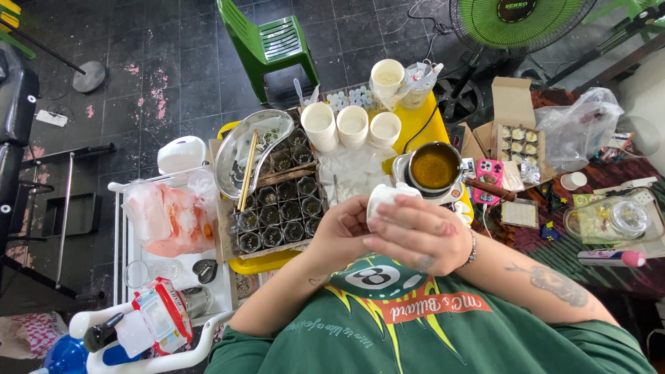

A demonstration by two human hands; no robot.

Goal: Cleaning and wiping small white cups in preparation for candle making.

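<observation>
Both my hands are raised close to my chest, holding one small white cup [385, 197]. My left hand [341, 232] cups it from the left and below. My right hand [419, 232] wraps over its front, fingers covering most of it. Just beyond the cup sits a small metal pot [434, 167] of amber liquid on a heater. To the left lies a wooden tray [278, 208] with several small dark glass jars in rows. Three white paper cups [352, 126] stand behind the tray on the yellow table [424, 121].
An oval metal dish [258, 147] with a wooden stick lies at the tray's far left. A bag of pink stuff [170, 216] rests on a white cart. A cardboard box [519, 142] of filled jars, a pink phone [488, 179], a green chair [267, 43] and a fan [516, 21] surround the table.
</observation>
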